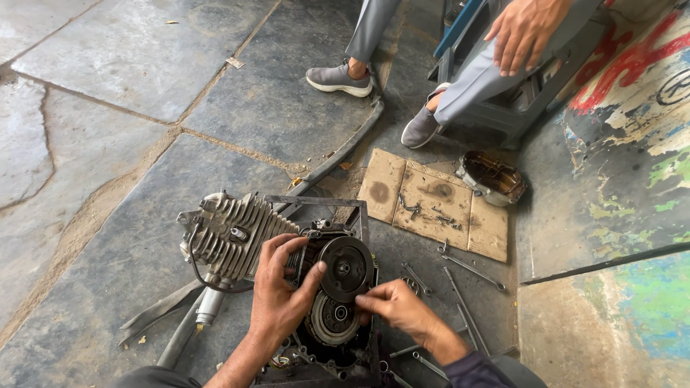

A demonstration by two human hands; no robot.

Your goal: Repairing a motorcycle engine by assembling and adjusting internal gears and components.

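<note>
A small engine (pixel 237 233) with a finned grey cylinder lies on the stone floor, its side open. My left hand (pixel 280 294) rests on the open case, fingers spread against the edge of a round dark clutch assembly (pixel 346 267). My right hand (pixel 399 305) pinches the lower right rim of that clutch, just above a second round gear plate (pixel 332 320) in the case.
Several wrenches (pixel 471 269) lie on the floor right of the engine. A cardboard sheet (pixel 431 205) holds small bolts, with an engine side cover (pixel 492 178) beyond it. Another person sits at the top, grey shoes (pixel 339 77) on the floor, a hand (pixel 525 32) on the knee.
</note>
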